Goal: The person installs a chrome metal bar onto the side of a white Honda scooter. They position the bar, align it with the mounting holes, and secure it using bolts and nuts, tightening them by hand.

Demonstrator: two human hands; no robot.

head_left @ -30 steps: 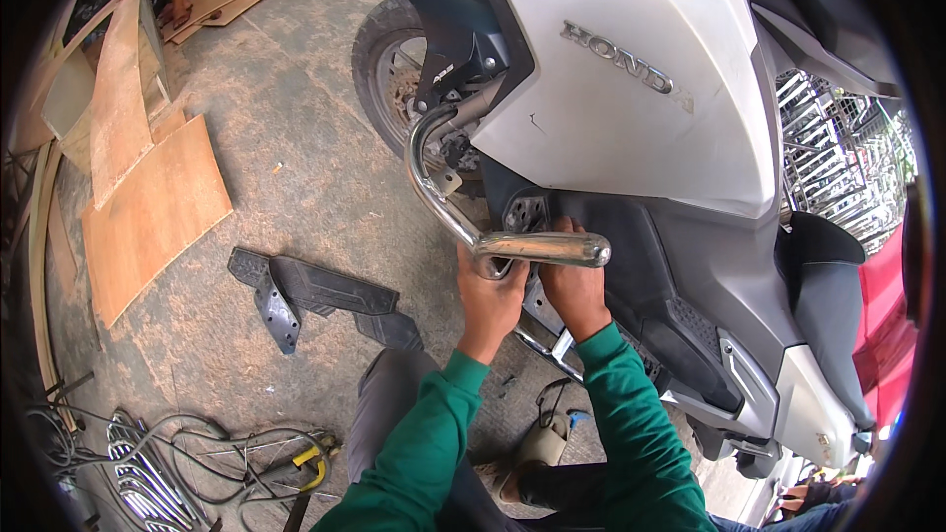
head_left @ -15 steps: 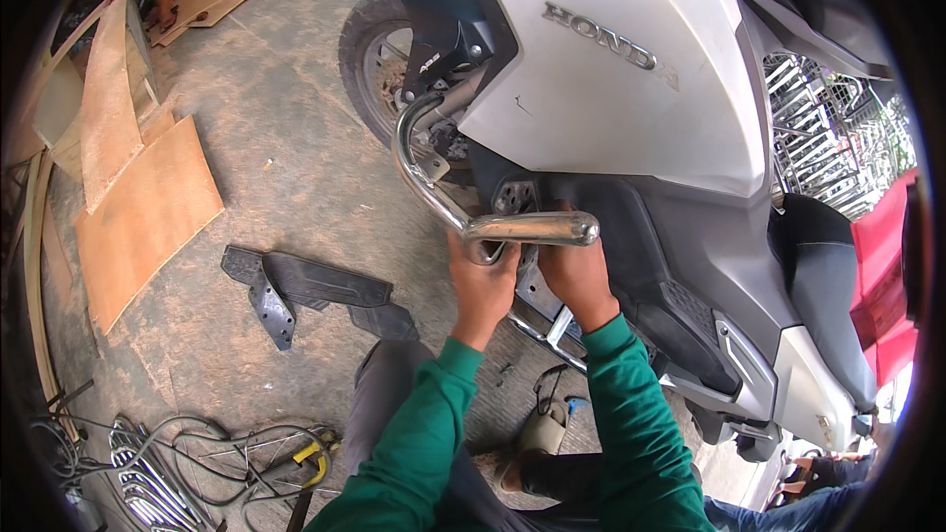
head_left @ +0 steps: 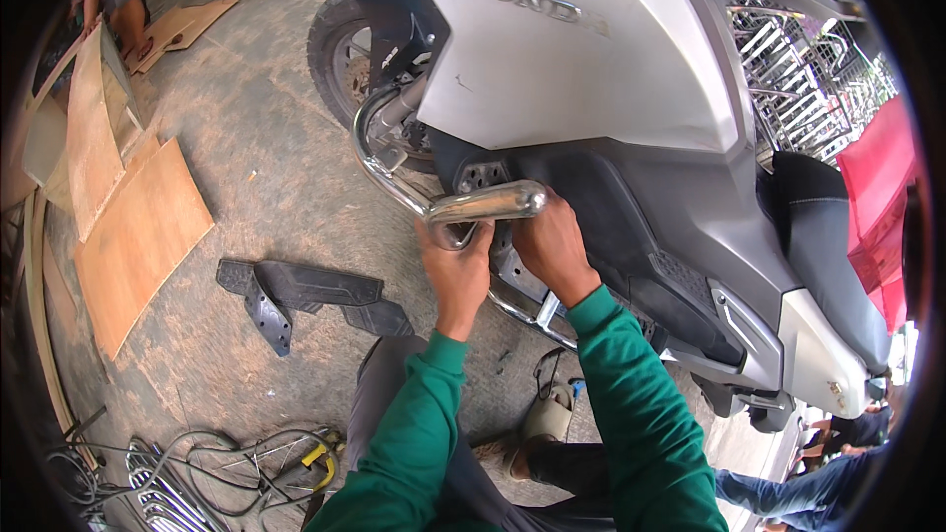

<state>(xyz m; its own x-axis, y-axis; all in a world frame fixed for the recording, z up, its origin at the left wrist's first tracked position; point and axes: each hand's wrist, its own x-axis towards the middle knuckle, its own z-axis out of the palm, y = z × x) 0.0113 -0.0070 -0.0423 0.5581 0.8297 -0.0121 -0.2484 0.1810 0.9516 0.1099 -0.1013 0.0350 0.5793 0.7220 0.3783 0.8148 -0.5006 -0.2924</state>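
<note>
A silver scooter stands in front of me with a chrome crash bar curving from its front wheel down along its lower side. My left hand grips the bar from below at its bend. My right hand rests against the dark lower panel just behind the bar's end; its fingers are hidden behind the bar. Both sleeves are green.
A black plastic floor panel lies on the concrete to my left. Plywood sheets lie farther left. Cables and a yellow-handled tool sit at the lower left. Another person's legs show at the lower right, a red cover at the right.
Both hands stay on the crash bar. The view has shifted a little, so the scooter and bar sit slightly higher and more to the left than before.
</note>
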